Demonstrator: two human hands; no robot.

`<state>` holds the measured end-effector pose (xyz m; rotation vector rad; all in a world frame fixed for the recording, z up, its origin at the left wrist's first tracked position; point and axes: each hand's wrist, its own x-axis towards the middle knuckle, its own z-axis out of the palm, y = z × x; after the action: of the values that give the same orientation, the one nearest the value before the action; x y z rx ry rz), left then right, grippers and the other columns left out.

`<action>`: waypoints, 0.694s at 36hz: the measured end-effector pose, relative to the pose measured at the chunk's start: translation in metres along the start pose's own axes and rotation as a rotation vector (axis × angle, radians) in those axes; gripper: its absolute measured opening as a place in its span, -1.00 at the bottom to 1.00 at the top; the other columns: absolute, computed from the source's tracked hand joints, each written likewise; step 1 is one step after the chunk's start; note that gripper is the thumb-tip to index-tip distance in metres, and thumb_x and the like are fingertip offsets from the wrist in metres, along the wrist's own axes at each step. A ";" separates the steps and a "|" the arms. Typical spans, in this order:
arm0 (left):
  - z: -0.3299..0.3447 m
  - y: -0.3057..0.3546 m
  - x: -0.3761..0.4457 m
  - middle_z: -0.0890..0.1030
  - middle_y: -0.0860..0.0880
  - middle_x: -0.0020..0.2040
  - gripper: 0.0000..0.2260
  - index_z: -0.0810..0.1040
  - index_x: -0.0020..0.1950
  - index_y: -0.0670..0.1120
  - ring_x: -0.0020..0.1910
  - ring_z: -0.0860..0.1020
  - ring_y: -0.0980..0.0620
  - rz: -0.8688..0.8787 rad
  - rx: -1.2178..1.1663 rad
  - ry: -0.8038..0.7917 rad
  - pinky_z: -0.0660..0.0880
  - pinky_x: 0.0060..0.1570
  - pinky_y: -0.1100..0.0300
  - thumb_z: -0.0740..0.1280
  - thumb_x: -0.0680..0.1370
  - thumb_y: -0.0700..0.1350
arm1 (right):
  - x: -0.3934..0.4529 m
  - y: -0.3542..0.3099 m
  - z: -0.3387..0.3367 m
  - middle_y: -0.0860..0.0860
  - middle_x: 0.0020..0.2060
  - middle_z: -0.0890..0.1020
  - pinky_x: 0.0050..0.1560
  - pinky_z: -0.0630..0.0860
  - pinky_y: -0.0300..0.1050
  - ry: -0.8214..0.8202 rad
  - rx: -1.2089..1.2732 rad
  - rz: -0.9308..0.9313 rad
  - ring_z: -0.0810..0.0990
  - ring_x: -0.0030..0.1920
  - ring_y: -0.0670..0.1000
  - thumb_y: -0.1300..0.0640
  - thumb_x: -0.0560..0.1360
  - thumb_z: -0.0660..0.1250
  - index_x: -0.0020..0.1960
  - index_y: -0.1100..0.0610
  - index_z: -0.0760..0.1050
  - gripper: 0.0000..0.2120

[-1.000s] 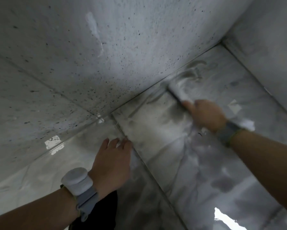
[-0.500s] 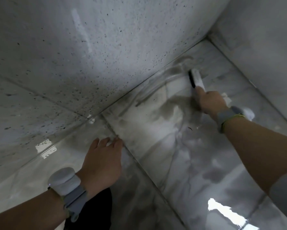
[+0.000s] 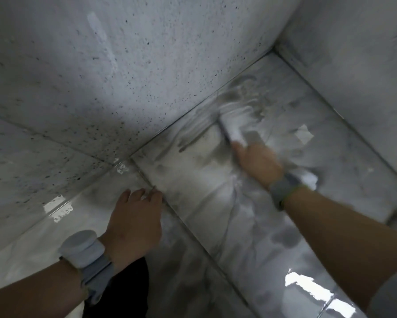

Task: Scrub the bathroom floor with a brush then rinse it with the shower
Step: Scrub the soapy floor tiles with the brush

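Right hand (image 3: 259, 164) clenched round the handle of a white scrubbing brush (image 3: 233, 128), blurred with motion, head pressed onto the glossy grey-and-white marble floor tile (image 3: 215, 203) close to the foot of the wall. Brush far out on the floor, well beyond the left hand, near the corner where two walls meet. Smeared grey streaks and wet foam (image 3: 243, 106) spread round the brush head; exact bristle contact too blurred to tell.

Left hand (image 3: 133, 221) relaxed and flat, fingers straight, palm down on the floor just beside a dark grout line (image 3: 192, 230), gripping nothing. Fingertips (image 3: 144, 193) touching the tile beside that joint.

Grey fabric wristband with a round white puck (image 3: 82, 246) strapped on the left wrist; a similar grey wristband (image 3: 282, 189) on the right wrist, with a white blurred part beside it. Dark black cloth patch (image 3: 124, 292) showing under the left forearm at the bottom edge.

Speckled grey concrete-look wall (image 3: 101, 88) filling the upper left, dotted with small dark spots, meeting the floor along a diagonal line. Plain pale grey side wall (image 3: 353, 65) closing in on the right. Small pale square patch (image 3: 304, 134) on the floor to the right of the brush, apart from it. Bright white light reflection (image 3: 305, 285) on the wet tile near the right forearm, another smaller glare (image 3: 57, 208) near the wall foot left of the flat hand.
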<state>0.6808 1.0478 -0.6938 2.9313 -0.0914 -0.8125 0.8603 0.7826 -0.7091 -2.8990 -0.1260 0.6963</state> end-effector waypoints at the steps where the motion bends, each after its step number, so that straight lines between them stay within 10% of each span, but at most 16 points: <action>1: -0.001 0.001 0.001 0.72 -0.18 0.00 -0.44 0.64 0.21 -0.21 0.12 0.66 -0.25 0.003 0.013 0.007 0.51 0.19 -0.28 0.31 0.24 -0.05 | -0.019 -0.013 0.012 0.20 -0.09 0.64 -0.08 0.53 0.04 -0.007 -0.020 -0.056 0.63 -0.04 0.23 -0.28 0.67 0.00 0.04 0.16 0.56 -0.42; 6: -0.002 0.002 0.000 0.72 -0.19 -0.02 -0.46 0.64 0.18 -0.22 0.09 0.67 -0.25 -0.002 0.021 0.033 0.53 0.18 -0.29 0.27 0.26 -0.06 | -0.037 -0.007 0.026 0.14 -0.10 0.68 -0.07 0.59 0.05 -0.004 -0.044 -0.121 0.67 -0.07 0.18 -0.52 0.50 -0.12 0.00 0.07 0.55 -0.24; 11: -0.002 0.002 -0.003 0.71 -0.17 0.08 -0.43 0.61 0.24 -0.19 0.16 0.64 -0.25 -0.001 0.010 0.011 0.49 0.24 -0.29 0.17 0.31 -0.01 | -0.005 0.034 -0.009 0.30 0.00 0.64 0.01 0.54 0.12 -0.015 0.154 0.270 0.62 0.02 0.31 -0.31 0.63 0.02 0.17 0.23 0.58 -0.35; 14: -0.002 0.003 -0.004 0.72 -0.20 0.03 -0.46 0.63 0.20 -0.22 0.10 0.66 -0.27 0.000 0.023 0.023 0.53 0.17 -0.32 0.16 0.31 -0.06 | -0.030 0.007 0.024 0.15 -0.12 0.60 -0.20 0.41 0.00 0.002 -0.069 -0.070 0.62 -0.08 0.22 -0.44 0.53 -0.41 0.22 0.12 0.56 -0.05; 18: -0.002 0.006 -0.005 0.72 -0.20 0.04 -0.50 0.64 0.18 -0.22 0.08 0.68 -0.25 -0.016 0.029 0.035 0.53 0.17 -0.30 0.37 0.25 -0.17 | -0.060 -0.005 0.042 0.03 -0.22 0.60 -0.17 0.52 0.00 -0.010 -0.038 -0.213 0.62 -0.18 0.12 -0.47 0.55 -0.08 -0.04 0.05 0.53 -0.33; 25: 0.007 0.010 -0.006 0.70 -0.22 0.03 -0.46 0.61 0.22 -0.25 0.09 0.66 -0.24 -0.011 0.040 0.090 0.51 0.17 -0.28 0.43 0.23 -0.19 | -0.016 0.048 -0.001 0.28 0.11 0.63 0.11 0.48 0.07 0.018 0.122 0.363 0.60 0.14 0.28 -0.36 0.62 -0.08 0.20 0.28 0.56 -0.22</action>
<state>0.6718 1.0374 -0.6951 3.0029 -0.0854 -0.6867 0.8481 0.7335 -0.7095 -2.8341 0.4400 0.7013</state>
